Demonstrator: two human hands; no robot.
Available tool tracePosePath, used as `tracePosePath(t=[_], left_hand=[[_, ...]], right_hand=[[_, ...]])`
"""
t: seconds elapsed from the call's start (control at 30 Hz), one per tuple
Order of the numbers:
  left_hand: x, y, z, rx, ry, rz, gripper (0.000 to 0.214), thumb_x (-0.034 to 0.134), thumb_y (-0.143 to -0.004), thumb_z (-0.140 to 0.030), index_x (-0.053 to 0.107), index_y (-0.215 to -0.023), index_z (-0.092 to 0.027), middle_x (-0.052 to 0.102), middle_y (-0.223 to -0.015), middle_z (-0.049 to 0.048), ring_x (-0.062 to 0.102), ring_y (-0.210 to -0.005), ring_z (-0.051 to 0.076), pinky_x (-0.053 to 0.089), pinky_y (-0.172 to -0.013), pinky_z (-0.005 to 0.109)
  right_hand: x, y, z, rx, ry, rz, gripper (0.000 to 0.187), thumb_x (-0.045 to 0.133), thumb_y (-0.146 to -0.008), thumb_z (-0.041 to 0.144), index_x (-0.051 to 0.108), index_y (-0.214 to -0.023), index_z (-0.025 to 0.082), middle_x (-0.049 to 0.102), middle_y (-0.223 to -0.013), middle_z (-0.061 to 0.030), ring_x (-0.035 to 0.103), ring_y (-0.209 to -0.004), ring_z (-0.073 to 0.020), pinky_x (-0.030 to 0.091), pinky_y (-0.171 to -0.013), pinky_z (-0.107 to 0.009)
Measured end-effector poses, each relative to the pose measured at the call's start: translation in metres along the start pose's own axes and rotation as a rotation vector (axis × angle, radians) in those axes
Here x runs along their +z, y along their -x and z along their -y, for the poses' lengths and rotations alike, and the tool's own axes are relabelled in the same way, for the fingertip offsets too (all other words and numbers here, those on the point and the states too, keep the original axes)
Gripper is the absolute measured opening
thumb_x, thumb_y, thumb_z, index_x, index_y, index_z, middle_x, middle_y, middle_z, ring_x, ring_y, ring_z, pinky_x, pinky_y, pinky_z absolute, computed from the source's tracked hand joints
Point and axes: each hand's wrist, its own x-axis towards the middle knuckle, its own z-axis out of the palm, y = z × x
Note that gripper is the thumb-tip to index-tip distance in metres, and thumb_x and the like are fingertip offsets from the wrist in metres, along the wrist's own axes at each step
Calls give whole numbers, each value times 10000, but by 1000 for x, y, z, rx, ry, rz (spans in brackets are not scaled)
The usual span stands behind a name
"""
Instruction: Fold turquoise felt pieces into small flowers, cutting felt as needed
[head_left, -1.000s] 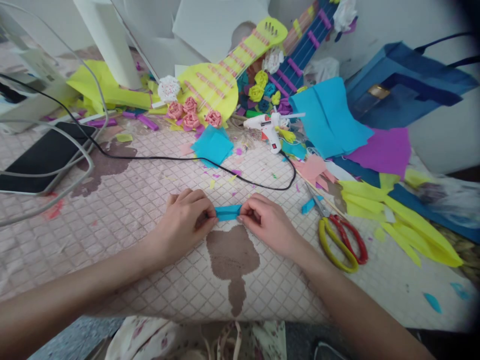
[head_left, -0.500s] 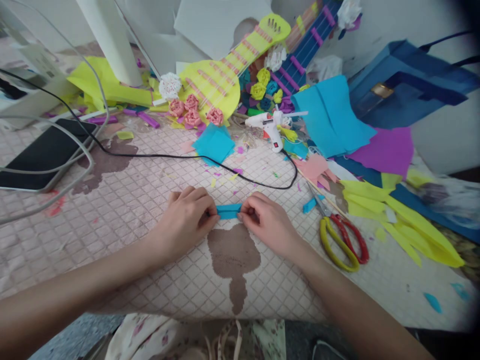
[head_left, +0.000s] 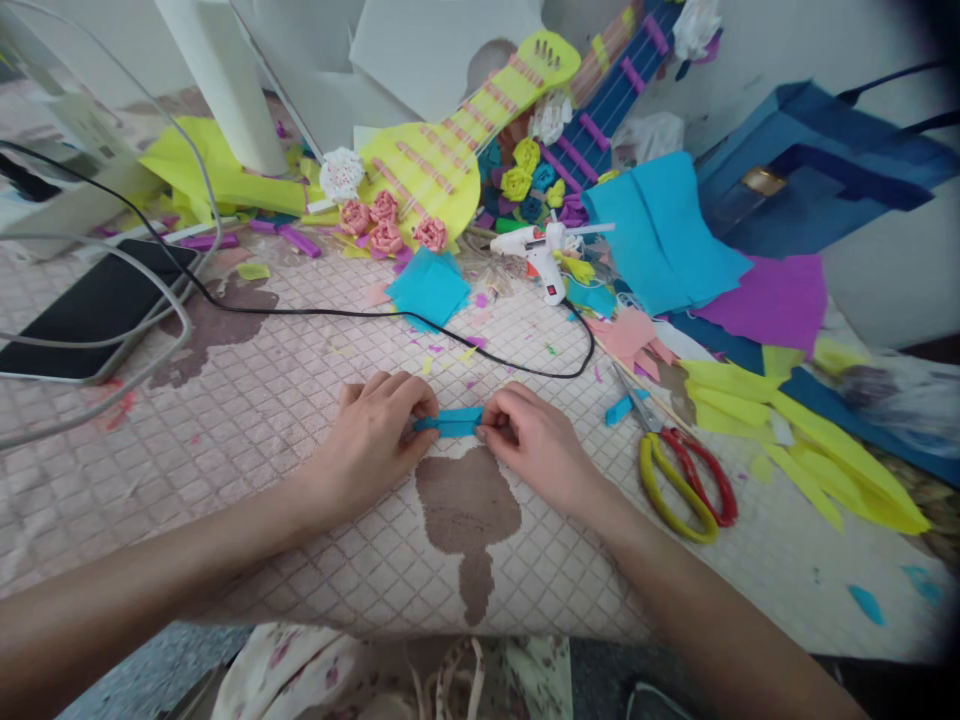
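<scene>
Blue strip (head_left: pixel 459 421) runs lengthwise left to right, ends held by left hand (head_left: pixel 381 425) and right hand (head_left: pixel 534 437).

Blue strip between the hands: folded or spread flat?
Folded: a lengthwise edge runs along the narrow blue strip, one layer lying over another, while the left hand and right hand pinch it.

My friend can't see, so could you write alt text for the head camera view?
A bare left hand and right hand hold a folded blue strip between them over a diamond-patterned cloth. Red-and-yellow-handled scissors lie to the right; beyond are a white glue gun and a yellow guitar shape with pink flowers.
</scene>
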Motion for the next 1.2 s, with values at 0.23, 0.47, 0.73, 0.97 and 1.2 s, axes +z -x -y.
tracePosePath(t=[0.23,0.47,0.73,0.97,1.2], left_hand=[[-2,-3,-1,-10,42,25,38,531,-804,-186,566,-793,-196,617,-874,24,515,-880,217,326,-740,368],[-2,-2,2,-9,55,26,22,550,-795,-183,562,-803,-199,612,-880,22,512,-898,226,330,-761,382],[7,-2,-3,-41,-1,-72,209,571,-849,-364,473,-930,-198,568,-944,44,518,-899,230,351,-769,388],[4,0,2,-7,47,-47,105,560,-836,-200,514,-930,-194,535,-1009,55,503,-951,233,363,-791,396],[-3,3,3,123,124,-31,206,441,-884,-120,619,-936,-209,597,-1015,48,496,-993,216,357,-854,390]], right_hand=[[4,0,4,4,93,-43,160,593,-830,272,482,-741,198,544,-791,0,514,-683,-131,341,-577,-262],[8,-1,4,30,132,-65,181,626,-805,262,466,-742,204,548,-792,1,519,-692,-140,333,-568,-263],[5,-2,0,45,57,-55,150,624,-779,203,474,-793,206,569,-793,5,533,-702,-146,361,-608,-271],[7,1,-1,33,9,-97,176,612,-768,160,457,-830,214,555,-821,4,534,-721,-146,387,-616,-271],[-4,0,-7,-282,-19,-33,109,566,-856,179,539,-947,232,538,-1065,-55,541,-923,-174,464,-742,-295]])
